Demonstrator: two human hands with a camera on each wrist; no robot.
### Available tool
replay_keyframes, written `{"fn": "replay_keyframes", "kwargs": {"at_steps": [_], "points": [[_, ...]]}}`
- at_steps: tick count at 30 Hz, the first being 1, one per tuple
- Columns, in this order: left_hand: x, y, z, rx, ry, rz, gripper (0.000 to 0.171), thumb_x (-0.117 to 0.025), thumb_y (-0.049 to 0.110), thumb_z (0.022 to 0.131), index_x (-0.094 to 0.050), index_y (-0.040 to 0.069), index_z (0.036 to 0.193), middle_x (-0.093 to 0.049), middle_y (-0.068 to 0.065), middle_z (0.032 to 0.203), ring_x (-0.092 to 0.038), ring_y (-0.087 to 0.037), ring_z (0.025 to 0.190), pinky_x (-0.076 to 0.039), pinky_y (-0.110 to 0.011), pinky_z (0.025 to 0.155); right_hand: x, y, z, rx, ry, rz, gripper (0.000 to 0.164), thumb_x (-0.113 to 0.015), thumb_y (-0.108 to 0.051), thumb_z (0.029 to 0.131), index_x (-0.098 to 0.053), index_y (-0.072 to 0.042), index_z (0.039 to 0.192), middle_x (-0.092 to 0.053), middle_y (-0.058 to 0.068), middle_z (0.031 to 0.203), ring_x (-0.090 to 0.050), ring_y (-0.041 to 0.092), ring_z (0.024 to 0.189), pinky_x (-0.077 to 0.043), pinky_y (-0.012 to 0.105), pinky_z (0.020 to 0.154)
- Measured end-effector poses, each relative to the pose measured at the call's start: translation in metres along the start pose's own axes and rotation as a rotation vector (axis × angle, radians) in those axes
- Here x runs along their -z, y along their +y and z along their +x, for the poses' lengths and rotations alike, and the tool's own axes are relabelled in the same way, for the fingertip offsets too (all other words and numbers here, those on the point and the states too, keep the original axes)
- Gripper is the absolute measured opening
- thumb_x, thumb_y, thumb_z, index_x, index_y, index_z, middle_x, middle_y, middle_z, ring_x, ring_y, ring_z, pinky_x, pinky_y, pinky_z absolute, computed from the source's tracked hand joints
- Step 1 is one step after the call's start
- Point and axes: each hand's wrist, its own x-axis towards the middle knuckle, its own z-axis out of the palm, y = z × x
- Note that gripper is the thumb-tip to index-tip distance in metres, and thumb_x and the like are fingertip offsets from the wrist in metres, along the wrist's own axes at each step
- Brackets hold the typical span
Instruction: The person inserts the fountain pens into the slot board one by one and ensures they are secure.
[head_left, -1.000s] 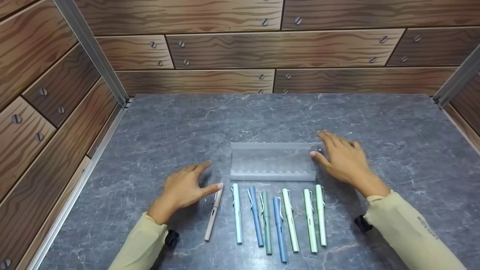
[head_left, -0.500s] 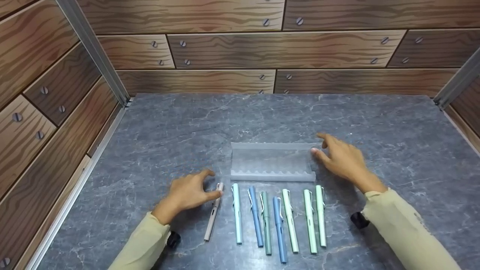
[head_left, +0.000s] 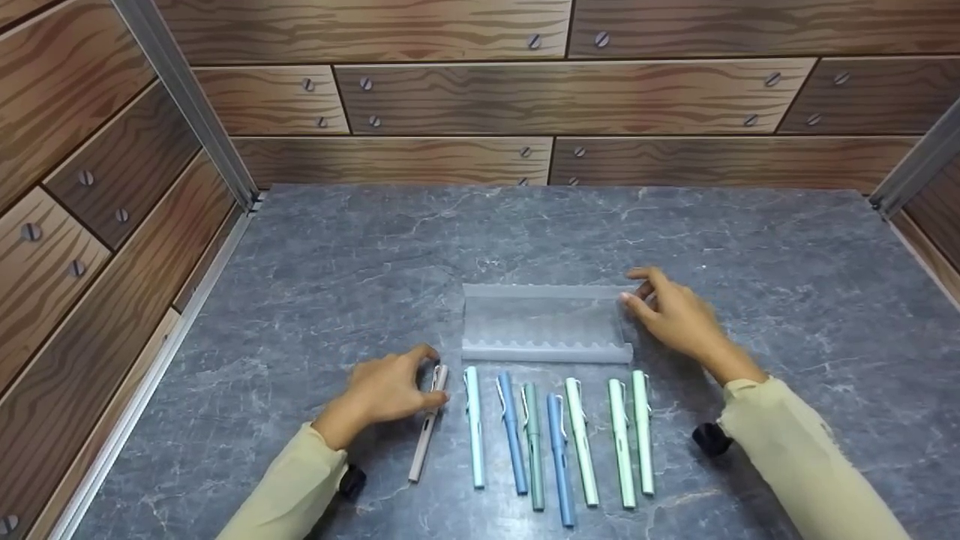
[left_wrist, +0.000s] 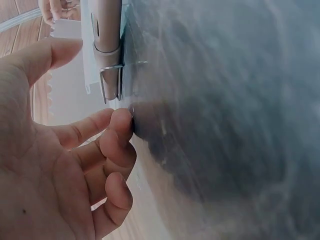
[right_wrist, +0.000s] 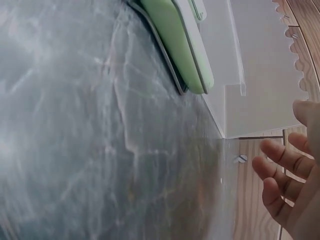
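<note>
My left hand point(head_left: 386, 386) is at the cap end of a taupe pen point(head_left: 425, 442) with a metal clip, which lies on the table. In the left wrist view the thumb point(left_wrist: 65, 51) stands to one side of that pen point(left_wrist: 106, 30), apart from it, and the bent fingers are just past the cap's end. My right hand point(head_left: 679, 319) is at the right end of a clear plastic pen rack point(head_left: 544, 319) with scalloped edges. Its thumb tip overlaps the rack's corner in the head view; in the right wrist view the fingers point(right_wrist: 285, 160) are loosely bent beside the rack point(right_wrist: 260, 75).
Right of the taupe pen lie a light-blue pen point(head_left: 475, 431), a blue pen point(head_left: 512, 435), a dark-green pen point(head_left: 533, 450), another blue pen point(head_left: 560, 461) and several light-green pens point(head_left: 621, 442), all in front of the rack. Wood-patterned walls point(head_left: 450, 97) enclose the marbled table point(head_left: 360, 247).
My left hand has moved right and toward me, its thumb now across the taupe pen's cap in the head view. The right hand's fingers have bent a little more at the rack's end.
</note>
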Motion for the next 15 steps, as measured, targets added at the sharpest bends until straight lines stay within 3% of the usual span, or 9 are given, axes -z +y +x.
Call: {"fn": "replay_keyframes", "kwargs": {"at_steps": [7, 15], "points": [[-0.0002, 0.0008, 0.002, -0.008, 0.004, -0.024, 0.056, -0.072, 0.048, 0.076, -0.058, 0.023, 0.125, -0.058, 0.004, 0.075, -0.05, -0.018, 0.063, -0.037, -0.035, 0.057, -0.0064, 0.0026, 0.0014, 0.014, 0.032, 0.099, 0.037, -0.056, -0.029, 0.098, -0.054, -0.004, 0.126, -0.068, 0.014, 0.098, -0.067, 0.028, 0.087, -0.05, 0.04, 0.074], [-0.0024, -0.0003, 0.0025, -0.014, 0.0, -0.065, 0.052, -0.075, 0.042, 0.076, -0.06, 0.022, 0.122, -0.062, 0.002, 0.079, -0.049, -0.016, 0.061, -0.037, -0.035, 0.058, -0.0109, 0.0048, 0.0021, 0.019, 0.052, 0.193, 0.031, -0.055, -0.02, 0.099, -0.056, -0.002, 0.124, -0.066, 0.014, 0.091, -0.058, 0.012, 0.072, -0.044, 0.023, 0.063]]}}
